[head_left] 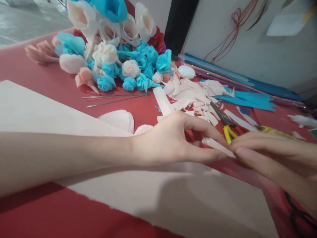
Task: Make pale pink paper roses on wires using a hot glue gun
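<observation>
My left hand (170, 140) reaches across from the left, its thumb and fingers closed around a small pale pink roll of crepe paper (216, 146). The roll is narrow and tapers toward its right end. At that tapered end, the fingertips of my right hand (274, 158) are pinched together. Beneath both hands lies a large pale sheet of paper (119, 191) on the red table (29, 211). Scissors with yellow handles (224, 120) lie just behind the fingers, their handles partly hidden by my hands.
Blue, white and pink paper flowers (119, 62) are heaped at the back. In front of them lie thin metal wires (116, 98). Pale paper scraps (190, 96) and a blue crepe strip (247, 99) spread toward the right. Cut pale petals (117, 119) rest behind my left wrist.
</observation>
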Action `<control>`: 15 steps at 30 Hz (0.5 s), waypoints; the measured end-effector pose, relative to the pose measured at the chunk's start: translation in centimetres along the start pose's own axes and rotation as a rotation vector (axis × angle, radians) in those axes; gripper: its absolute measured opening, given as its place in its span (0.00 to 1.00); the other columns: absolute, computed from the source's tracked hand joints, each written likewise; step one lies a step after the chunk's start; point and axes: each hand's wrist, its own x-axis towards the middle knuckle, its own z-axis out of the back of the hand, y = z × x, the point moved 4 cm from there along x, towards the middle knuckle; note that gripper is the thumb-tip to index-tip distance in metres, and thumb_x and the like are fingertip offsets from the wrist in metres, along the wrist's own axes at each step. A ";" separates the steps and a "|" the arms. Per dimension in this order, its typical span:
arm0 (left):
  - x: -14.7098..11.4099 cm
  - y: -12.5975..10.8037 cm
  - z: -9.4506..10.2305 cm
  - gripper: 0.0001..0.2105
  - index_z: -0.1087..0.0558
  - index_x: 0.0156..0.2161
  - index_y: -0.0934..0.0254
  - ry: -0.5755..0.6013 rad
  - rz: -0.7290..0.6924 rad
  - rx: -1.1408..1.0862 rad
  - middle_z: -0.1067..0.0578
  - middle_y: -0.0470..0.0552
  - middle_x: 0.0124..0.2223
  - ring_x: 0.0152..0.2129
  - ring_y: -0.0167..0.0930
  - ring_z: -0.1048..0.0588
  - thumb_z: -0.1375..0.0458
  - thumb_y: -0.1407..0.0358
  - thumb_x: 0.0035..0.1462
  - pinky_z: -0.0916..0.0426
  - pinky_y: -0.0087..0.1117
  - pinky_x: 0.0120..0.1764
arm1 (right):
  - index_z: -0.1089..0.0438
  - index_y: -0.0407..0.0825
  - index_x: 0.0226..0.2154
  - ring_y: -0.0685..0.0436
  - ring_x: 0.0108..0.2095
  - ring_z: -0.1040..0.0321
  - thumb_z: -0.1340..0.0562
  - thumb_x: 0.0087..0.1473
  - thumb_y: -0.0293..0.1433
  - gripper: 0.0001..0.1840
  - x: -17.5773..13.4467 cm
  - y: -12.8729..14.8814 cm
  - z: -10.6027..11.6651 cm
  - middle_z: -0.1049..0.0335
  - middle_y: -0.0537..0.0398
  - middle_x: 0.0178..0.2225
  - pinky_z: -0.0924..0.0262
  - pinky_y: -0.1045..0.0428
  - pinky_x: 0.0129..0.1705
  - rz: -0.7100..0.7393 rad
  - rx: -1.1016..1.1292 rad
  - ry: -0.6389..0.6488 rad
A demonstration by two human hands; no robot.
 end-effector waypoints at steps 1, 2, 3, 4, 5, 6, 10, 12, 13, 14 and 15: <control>0.0 0.0 0.0 0.06 0.25 0.34 0.68 0.010 -0.002 0.004 0.25 0.47 0.32 0.28 0.23 0.28 0.42 0.70 0.49 0.34 0.18 0.27 | 0.30 0.57 0.22 0.45 0.30 0.33 0.41 0.47 0.46 0.13 -0.1 0.3 -0.2 0.30 0.63 0.29 0.39 0.57 0.22 -0.096 0.018 0.022; 0.0 0.0 -0.1 0.06 0.25 0.33 0.69 0.022 -0.002 0.010 0.25 0.48 0.32 0.29 0.24 0.27 0.42 0.69 0.50 0.33 0.18 0.27 | 0.30 0.57 0.21 0.46 0.27 0.33 0.41 0.47 0.47 0.14 -0.2 0.4 -0.4 0.30 0.63 0.27 0.40 0.57 0.20 -0.176 0.061 0.061; 0.0 0.0 -0.1 0.06 0.25 0.33 0.70 0.030 -0.003 0.019 0.25 0.48 0.32 0.29 0.24 0.27 0.42 0.69 0.50 0.33 0.19 0.28 | 0.30 0.56 0.20 0.46 0.24 0.35 0.41 0.46 0.48 0.15 -0.3 0.4 -0.7 0.31 0.62 0.24 0.41 0.57 0.18 -0.245 0.115 0.112; 0.0 -0.1 -0.1 0.07 0.25 0.33 0.70 0.036 -0.002 0.028 0.25 0.48 0.31 0.29 0.24 0.27 0.41 0.68 0.50 0.33 0.19 0.28 | 0.30 0.56 0.19 0.47 0.20 0.37 0.41 0.45 0.49 0.16 -0.3 0.2 -0.9 0.33 0.60 0.21 0.43 0.57 0.16 -0.295 0.184 0.170; 0.0 -0.1 -0.1 0.07 0.25 0.33 0.70 0.042 0.001 0.032 0.25 0.48 0.31 0.29 0.25 0.27 0.41 0.68 0.50 0.33 0.19 0.28 | 0.30 0.55 0.19 0.48 0.18 0.39 0.40 0.44 0.49 0.17 -0.2 -0.1 -1.2 0.35 0.60 0.18 0.45 0.57 0.14 -0.333 0.259 0.243; 0.0 0.0 -0.1 0.07 0.25 0.33 0.70 0.046 0.008 0.033 0.25 0.49 0.31 0.29 0.25 0.27 0.41 0.67 0.50 0.33 0.20 0.29 | 0.30 0.55 0.19 0.48 0.17 0.40 0.40 0.44 0.49 0.17 -0.2 -0.5 -1.5 0.36 0.59 0.16 0.47 0.57 0.14 -0.358 0.336 0.315; -0.1 0.0 -0.1 0.06 0.25 0.32 0.69 0.039 0.027 0.015 0.25 0.48 0.31 0.29 0.25 0.27 0.40 0.67 0.49 0.33 0.19 0.29 | 0.28 0.54 0.25 0.48 0.19 0.37 0.37 0.45 0.47 0.14 0.1 -2.4 -2.2 0.33 0.58 0.20 0.45 0.59 0.14 -0.407 0.535 0.495; -0.1 0.1 -0.1 0.06 0.25 0.32 0.68 0.035 0.044 0.014 0.24 0.48 0.32 0.29 0.26 0.26 0.40 0.67 0.48 0.32 0.20 0.29 | 0.28 0.53 0.25 0.48 0.21 0.36 0.37 0.45 0.45 0.13 0.1 -2.8 -2.5 0.33 0.58 0.21 0.43 0.59 0.17 -0.428 0.574 0.536; -0.1 0.2 -0.1 0.06 0.25 0.32 0.68 0.038 0.056 0.007 0.24 0.49 0.32 0.29 0.26 0.26 0.40 0.67 0.48 0.32 0.21 0.30 | 0.28 0.53 0.24 0.49 0.22 0.36 0.36 0.45 0.44 0.12 0.1 -2.9 -2.6 0.32 0.58 0.22 0.43 0.60 0.19 -0.440 0.589 0.554; -0.1 0.2 -0.2 0.06 0.26 0.32 0.68 0.047 0.067 -0.004 0.24 0.49 0.32 0.30 0.27 0.26 0.40 0.67 0.49 0.31 0.22 0.30 | 0.28 0.52 0.24 0.49 0.23 0.36 0.35 0.45 0.43 0.12 0.1 -2.8 -2.8 0.32 0.58 0.22 0.42 0.60 0.21 -0.441 0.613 0.573; -0.1 0.2 -0.3 0.06 0.26 0.31 0.68 0.058 0.076 -0.017 0.24 0.50 0.32 0.29 0.28 0.25 0.40 0.66 0.49 0.31 0.23 0.30 | 0.28 0.52 0.23 0.50 0.24 0.36 0.35 0.44 0.42 0.11 0.1 -2.7 -2.9 0.33 0.59 0.22 0.41 0.60 0.23 -0.443 0.633 0.589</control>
